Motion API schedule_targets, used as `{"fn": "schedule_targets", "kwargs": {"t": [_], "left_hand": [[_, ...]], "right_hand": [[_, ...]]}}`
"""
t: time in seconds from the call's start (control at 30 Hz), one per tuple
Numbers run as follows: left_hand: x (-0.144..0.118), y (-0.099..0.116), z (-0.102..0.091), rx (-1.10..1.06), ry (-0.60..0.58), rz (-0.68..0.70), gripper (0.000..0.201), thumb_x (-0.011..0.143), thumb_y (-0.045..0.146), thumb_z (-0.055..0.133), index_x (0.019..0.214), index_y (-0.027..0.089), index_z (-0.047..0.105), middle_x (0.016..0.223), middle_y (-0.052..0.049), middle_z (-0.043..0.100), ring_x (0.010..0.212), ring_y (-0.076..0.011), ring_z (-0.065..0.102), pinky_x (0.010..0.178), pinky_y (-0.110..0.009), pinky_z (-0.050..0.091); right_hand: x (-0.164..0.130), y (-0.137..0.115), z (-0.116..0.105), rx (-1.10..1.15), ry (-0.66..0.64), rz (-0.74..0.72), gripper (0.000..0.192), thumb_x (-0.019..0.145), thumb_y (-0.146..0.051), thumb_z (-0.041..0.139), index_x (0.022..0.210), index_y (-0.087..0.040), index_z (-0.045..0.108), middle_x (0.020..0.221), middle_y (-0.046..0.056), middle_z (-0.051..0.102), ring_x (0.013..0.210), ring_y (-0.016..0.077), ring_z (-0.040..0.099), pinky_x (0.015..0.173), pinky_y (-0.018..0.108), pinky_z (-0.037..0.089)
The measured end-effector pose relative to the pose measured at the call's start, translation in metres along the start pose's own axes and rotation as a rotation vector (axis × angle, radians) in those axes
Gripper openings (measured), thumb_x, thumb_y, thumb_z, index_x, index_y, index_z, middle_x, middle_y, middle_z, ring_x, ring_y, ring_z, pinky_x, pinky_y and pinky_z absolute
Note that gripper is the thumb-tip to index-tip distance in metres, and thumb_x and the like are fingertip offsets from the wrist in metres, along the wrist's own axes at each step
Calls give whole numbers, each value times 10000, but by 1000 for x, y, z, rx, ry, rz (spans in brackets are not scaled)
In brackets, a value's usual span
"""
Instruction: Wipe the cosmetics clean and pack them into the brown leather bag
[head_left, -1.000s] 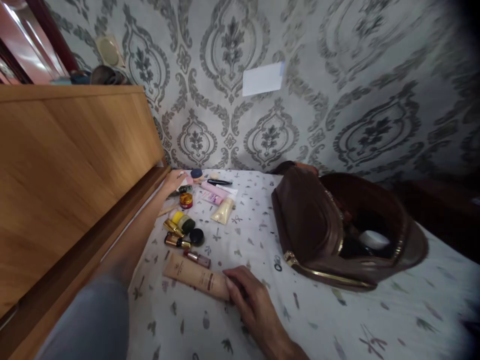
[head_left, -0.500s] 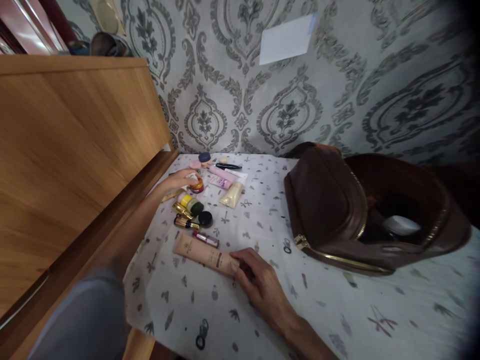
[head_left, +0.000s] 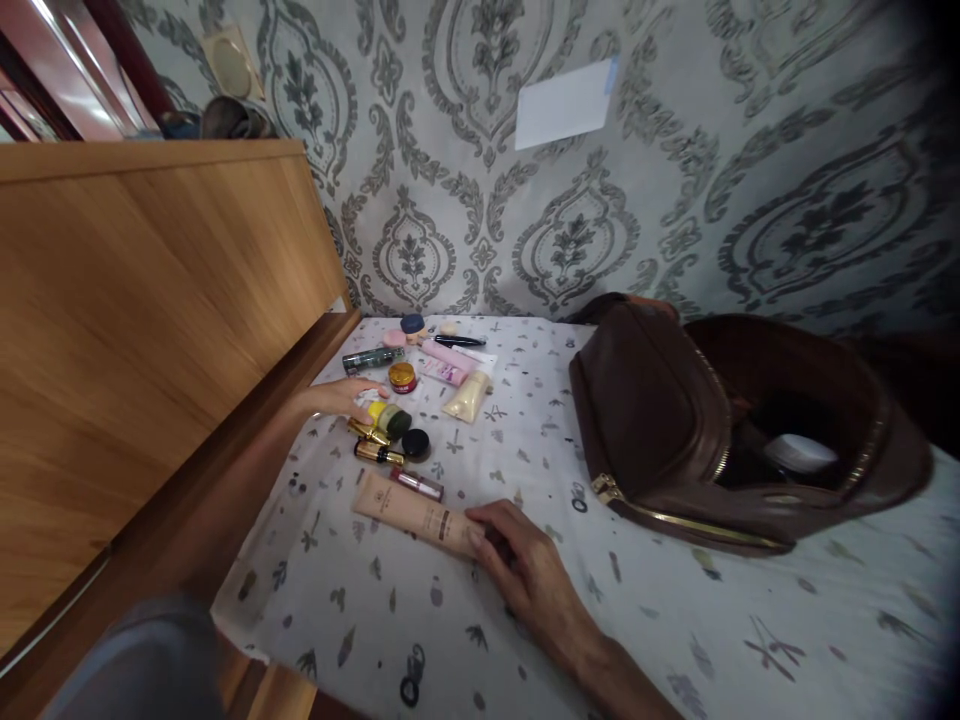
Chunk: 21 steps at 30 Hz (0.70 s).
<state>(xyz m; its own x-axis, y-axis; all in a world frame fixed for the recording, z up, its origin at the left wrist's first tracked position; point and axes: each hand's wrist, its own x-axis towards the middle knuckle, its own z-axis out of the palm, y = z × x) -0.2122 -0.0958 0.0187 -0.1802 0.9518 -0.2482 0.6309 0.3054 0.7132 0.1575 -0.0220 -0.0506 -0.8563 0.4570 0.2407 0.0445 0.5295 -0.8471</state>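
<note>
My right hand (head_left: pixel 529 565) pinches the capped end of a beige squeeze tube (head_left: pixel 412 515), which lies on the patterned cloth. My left hand (head_left: pixel 346 397) is at the cloth's left edge, its fingers bent over something small and white (head_left: pixel 367 397) that they partly hide. Just beyond those fingers sits a red jar with a gold lid (head_left: pixel 403 377). Close by on the near side are a yellow and green bottle (head_left: pixel 390 419), a gold tube (head_left: pixel 367 432), a black and gold tube (head_left: pixel 379 453) and a round black container (head_left: pixel 415 443). A lip gloss tube (head_left: pixel 418 484) lies against the beige tube.
A brown leather bag (head_left: pixel 652 420) stands unzipped on the right, with a white item inside. Farther back lie a dark green tube (head_left: pixel 373 359), pink tubes (head_left: pixel 442 372), a cream tube (head_left: pixel 467 397) and a black pen-like stick (head_left: pixel 460 341). A wooden cabinet (head_left: pixel 165 300) borders the left.
My left hand has drawn back toward me from the red jar, uncovering the jar and the dark green tube. My right hand keeps its hold on the beige tube.
</note>
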Motion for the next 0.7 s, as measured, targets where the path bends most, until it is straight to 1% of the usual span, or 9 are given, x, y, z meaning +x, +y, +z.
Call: {"fn": "schedule_targets", "kwargs": {"t": [0.1, 0.17, 0.23, 0.3, 0.4, 0.47, 0.53, 0.63, 0.7], "left_hand": [[-2, -1, 4, -38, -1, -11, 534, 551, 361, 827, 1040, 184, 703, 895, -13, 700, 813, -207, 624, 703, -257, 471], [-4, -1, 6, -39, 26, 1, 479, 564, 358, 818, 990, 173, 703, 840, -10, 689, 772, -197, 611, 674, -254, 463], [-8, -1, 7, -26, 81, 17, 444, 582, 365, 808, 964, 168, 698, 804, -3, 672, 754, -190, 594, 655, -248, 449], [-15, 0, 8, -12, 162, 26, 448, 602, 378, 797, 981, 166, 686, 786, 6, 651, 740, -180, 574, 638, -241, 433], [-29, 5, 11, -11, 273, 27, 484, 636, 396, 774, 1044, 164, 658, 789, 13, 632, 721, -166, 555, 627, -240, 435], [-40, 11, 16, -24, 320, 31, 514, 657, 419, 757, 1087, 162, 639, 816, 7, 640, 732, -166, 564, 642, -248, 456], [-53, 21, 25, -74, 360, 32, 552, 661, 437, 756, 1119, 158, 628, 858, -7, 655, 760, -173, 585, 675, -262, 477], [-70, 41, 43, -206, 401, 35, 591, 653, 440, 777, 1147, 156, 622, 950, -37, 678, 824, -193, 618, 737, -286, 496], [-78, 56, 57, -280, 398, 52, 610, 648, 444, 790, 1155, 153, 616, 1008, -58, 683, 868, -213, 630, 763, -301, 502]], "right_hand": [[0, 0, 0, -3, 6, -10, 261, 960, -347, 453, 996, -188, 657, 883, 77, 650, 720, 181, 604, 639, 304, 494], [0, 0, 0, -6, 11, -14, 258, 960, -342, 455, 996, -188, 658, 891, 78, 651, 734, 183, 608, 656, 307, 500], [-1, 1, 0, -9, 7, -20, 231, 938, -328, 491, 1012, -188, 659, 892, 74, 651, 729, 181, 606, 657, 306, 504], [-1, 4, 2, -21, -7, -20, 210, 879, -294, 573, 1043, -194, 657, 911, 66, 653, 745, 186, 611, 672, 307, 515], [-3, 7, 6, -47, -30, -17, 291, 803, -207, 631, 1094, -214, 648, 984, 59, 659, 827, 200, 629, 751, 326, 529], [-3, 8, 8, -58, -36, -19, 324, 806, -160, 609, 1123, -218, 639, 1012, 59, 656, 855, 201, 633, 784, 334, 530], [-2, 7, 9, -70, -24, -27, 327, 815, -131, 589, 1129, -211, 636, 999, 59, 647, 839, 195, 629, 775, 330, 530], [2, 5, 12, -102, -2, -49, 299, 832, -117, 584, 1117, -189, 641, 982, 62, 632, 825, 191, 618, 774, 333, 525], [7, 3, 13, -138, 13, -49, 286, 836, -111, 589, 1109, -176, 643, 988, 67, 630, 839, 193, 614, 789, 338, 518]]}}
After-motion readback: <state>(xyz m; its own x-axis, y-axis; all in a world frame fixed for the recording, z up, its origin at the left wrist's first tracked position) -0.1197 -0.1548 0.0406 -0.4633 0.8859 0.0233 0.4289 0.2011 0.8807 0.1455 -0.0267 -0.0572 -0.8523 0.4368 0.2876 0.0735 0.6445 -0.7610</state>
